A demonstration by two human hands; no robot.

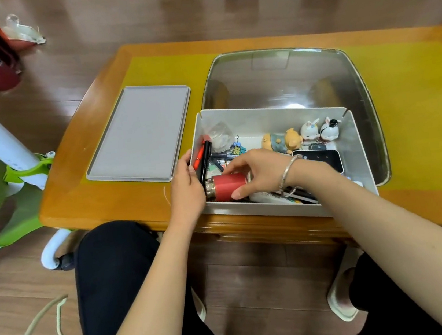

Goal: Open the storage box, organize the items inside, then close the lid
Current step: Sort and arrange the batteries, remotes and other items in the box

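Bare forearms here, no sleeves showing; the right wrist is wearing a silver bracelet (288, 173), dark trousers (122, 278) are covering both legs, and pale slippers (341, 307) at five o'clock.

Person seated at wooden table (99, 194), storage box (269, 118) open in front, grey lid (139, 133) lying flat to its left. Right hand (259, 172) grips red cylinder (229, 187) lying on its side in box's near-left corner; left hand (187, 188) rests against box's left wall. Pig figurine (283, 140) and two rabbit figurines (319, 130) along back wall, black device (322, 158) just in front of them, metal tray (286, 77) behind box
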